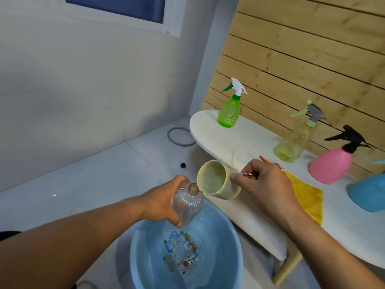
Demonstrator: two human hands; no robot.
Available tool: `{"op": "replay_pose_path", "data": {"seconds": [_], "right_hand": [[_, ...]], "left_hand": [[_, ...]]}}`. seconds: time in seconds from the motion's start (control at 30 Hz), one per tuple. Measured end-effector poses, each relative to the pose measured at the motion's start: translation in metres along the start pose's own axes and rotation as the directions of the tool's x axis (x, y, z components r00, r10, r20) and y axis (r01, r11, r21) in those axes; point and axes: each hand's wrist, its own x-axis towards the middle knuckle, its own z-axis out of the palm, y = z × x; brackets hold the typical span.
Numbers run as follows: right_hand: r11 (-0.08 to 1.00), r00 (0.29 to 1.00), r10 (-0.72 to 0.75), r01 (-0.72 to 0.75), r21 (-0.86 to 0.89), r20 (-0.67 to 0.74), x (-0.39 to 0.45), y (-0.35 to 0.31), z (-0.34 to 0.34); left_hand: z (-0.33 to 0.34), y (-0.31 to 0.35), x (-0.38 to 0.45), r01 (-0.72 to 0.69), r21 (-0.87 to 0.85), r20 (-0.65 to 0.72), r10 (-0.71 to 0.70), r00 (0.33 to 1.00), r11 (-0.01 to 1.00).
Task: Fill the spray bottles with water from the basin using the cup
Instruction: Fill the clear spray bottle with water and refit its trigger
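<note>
My left hand (161, 202) grips a clear, capless spray bottle (187, 203) tilted over the blue basin (233, 257), its open neck pointing up and to the right. My right hand (264, 184) holds a cream cup (216, 183) by its handle, tipped on its side, with its rim right next to the bottle's neck. Water with a coloured picture beneath it fills the basin. On the white table (254, 138) stand a green spray bottle (230, 107), a pale yellow-green one (293, 142), a pink one with a black head (333, 163) and a blue one (368, 192) cut off at the right edge.
A yellow cloth (306, 195) lies on the table by my right wrist. A grey ring (180, 136) and a small black cap (183, 165) lie on the tiled floor beyond the basin. A wooden slat wall backs the table.
</note>
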Motion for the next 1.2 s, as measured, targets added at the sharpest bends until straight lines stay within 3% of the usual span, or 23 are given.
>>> {"op": "replay_pose_path", "data": {"seconds": [0.8, 1.2], "right_hand": [[0.986, 0.992, -0.103, 0.092, -0.14, -0.072, -0.007, -0.015, -0.01], [0.939, 0.972, -0.206, 0.165, -0.303, -0.109, -0.01, -0.015, -0.011]], "left_hand": [[0.005, 0.007, 0.006, 0.005, -0.004, 0.015, -0.005, 1.0, 1.0], [0.01, 0.011, 0.009, -0.007, -0.002, 0.03, 0.007, 1.0, 1.0]]}}
